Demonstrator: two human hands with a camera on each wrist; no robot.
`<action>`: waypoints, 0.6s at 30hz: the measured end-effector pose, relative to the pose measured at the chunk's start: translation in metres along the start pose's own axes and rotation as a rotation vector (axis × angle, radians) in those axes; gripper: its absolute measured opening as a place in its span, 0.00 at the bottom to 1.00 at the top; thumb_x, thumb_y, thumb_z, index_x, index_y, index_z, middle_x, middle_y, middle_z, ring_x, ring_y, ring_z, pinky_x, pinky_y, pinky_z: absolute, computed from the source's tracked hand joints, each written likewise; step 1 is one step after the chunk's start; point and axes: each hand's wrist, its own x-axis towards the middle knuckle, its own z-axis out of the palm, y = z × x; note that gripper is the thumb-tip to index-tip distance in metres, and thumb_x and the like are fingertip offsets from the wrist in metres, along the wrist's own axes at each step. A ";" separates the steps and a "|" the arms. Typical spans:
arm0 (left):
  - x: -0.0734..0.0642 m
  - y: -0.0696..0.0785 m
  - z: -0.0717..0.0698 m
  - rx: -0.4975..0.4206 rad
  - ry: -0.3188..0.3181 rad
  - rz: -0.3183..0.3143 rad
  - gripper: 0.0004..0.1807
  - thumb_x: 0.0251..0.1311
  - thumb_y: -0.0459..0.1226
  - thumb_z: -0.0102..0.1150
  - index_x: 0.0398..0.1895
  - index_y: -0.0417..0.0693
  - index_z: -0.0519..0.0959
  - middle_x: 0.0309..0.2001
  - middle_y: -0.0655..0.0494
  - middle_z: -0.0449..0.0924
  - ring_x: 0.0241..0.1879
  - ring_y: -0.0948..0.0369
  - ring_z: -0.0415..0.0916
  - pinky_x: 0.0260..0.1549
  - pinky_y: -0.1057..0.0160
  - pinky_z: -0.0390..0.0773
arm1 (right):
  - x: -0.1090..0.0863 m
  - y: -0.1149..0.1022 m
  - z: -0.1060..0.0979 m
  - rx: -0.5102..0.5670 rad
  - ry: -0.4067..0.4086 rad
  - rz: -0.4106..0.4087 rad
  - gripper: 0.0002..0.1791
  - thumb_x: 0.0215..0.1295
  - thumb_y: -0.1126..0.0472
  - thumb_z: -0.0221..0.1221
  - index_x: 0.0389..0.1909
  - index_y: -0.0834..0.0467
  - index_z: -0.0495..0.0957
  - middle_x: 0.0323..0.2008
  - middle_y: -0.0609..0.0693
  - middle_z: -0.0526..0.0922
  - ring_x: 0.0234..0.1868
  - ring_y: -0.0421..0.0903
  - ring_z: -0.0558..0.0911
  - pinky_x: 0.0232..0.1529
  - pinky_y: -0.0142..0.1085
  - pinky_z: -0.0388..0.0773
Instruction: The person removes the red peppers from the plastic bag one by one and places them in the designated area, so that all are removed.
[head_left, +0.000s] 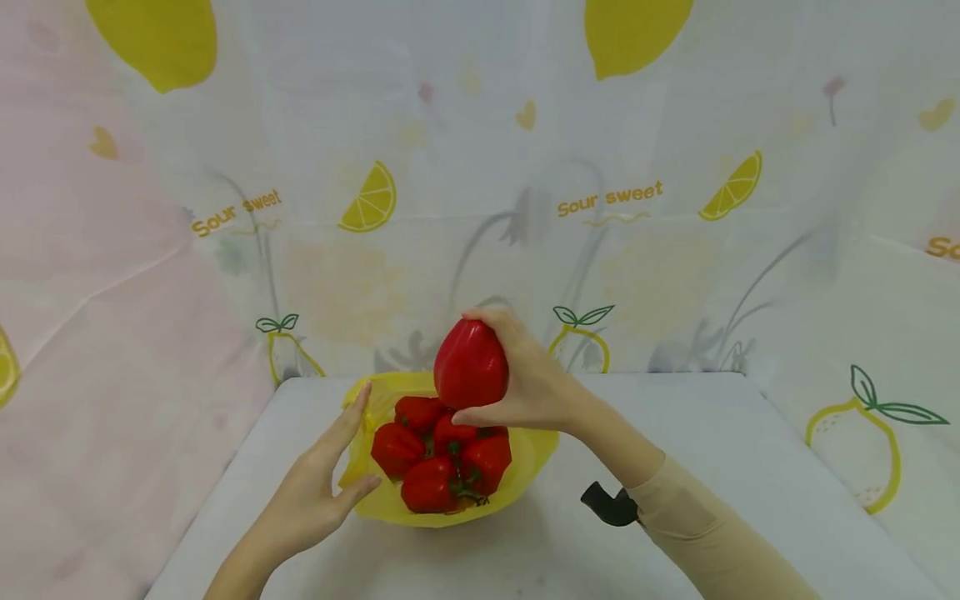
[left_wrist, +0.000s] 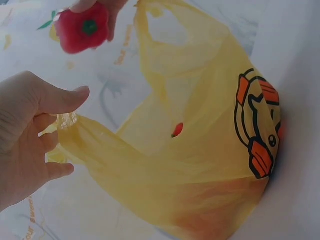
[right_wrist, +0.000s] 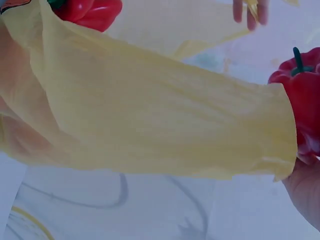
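Note:
My right hand (head_left: 528, 375) grips a red bell pepper (head_left: 471, 364) above the mouth of a yellow plastic bag (head_left: 536, 458). The pepper's green stem end shows in the left wrist view. Several other red bell peppers (head_left: 431, 483) lie together inside the bag. At the bag's left side, my left hand (head_left: 311, 492) has its thumb spread from its fingers. Seen from the left wrist, some fingers of this hand (left_wrist: 30, 135) are curled at the bag's stretched handle (left_wrist: 67, 122). An orange and black cartoon figure (left_wrist: 260, 130) is printed on the bag.
The bag stands on a white table (head_left: 675, 417). Behind and beside the table hangs a pale cloth (head_left: 465, 167) printed with lemons and lettering. A curved black piece (head_left: 611, 504) sticks out by my right sleeve (head_left: 697, 533).

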 end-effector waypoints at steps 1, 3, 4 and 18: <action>0.000 0.000 0.000 0.001 0.002 0.002 0.60 0.43 0.23 0.72 0.77 0.50 0.46 0.75 0.52 0.49 0.71 0.66 0.47 0.62 0.80 0.47 | -0.002 0.002 -0.003 -0.008 0.008 -0.011 0.55 0.40 0.51 0.77 0.67 0.52 0.54 0.60 0.49 0.64 0.59 0.46 0.69 0.47 0.39 0.78; 0.000 0.000 0.000 0.008 0.005 0.002 0.60 0.43 0.23 0.72 0.77 0.50 0.46 0.75 0.52 0.49 0.71 0.67 0.47 0.61 0.80 0.47 | -0.005 0.004 -0.010 -0.029 0.018 -0.019 0.55 0.40 0.51 0.77 0.67 0.52 0.54 0.61 0.50 0.63 0.60 0.46 0.68 0.47 0.39 0.78; 0.000 0.000 0.001 0.010 0.007 0.003 0.60 0.43 0.23 0.72 0.77 0.49 0.46 0.75 0.52 0.50 0.71 0.67 0.47 0.61 0.81 0.47 | -0.008 0.006 -0.013 -0.044 0.020 -0.017 0.55 0.40 0.51 0.77 0.68 0.52 0.54 0.61 0.50 0.63 0.60 0.46 0.68 0.47 0.39 0.79; 0.001 0.000 0.000 0.011 0.000 0.004 0.59 0.43 0.25 0.73 0.77 0.50 0.46 0.76 0.54 0.48 0.71 0.71 0.44 0.60 0.82 0.47 | -0.041 0.026 -0.049 -0.152 0.036 -0.005 0.55 0.39 0.53 0.78 0.68 0.55 0.55 0.61 0.52 0.63 0.59 0.48 0.69 0.44 0.41 0.80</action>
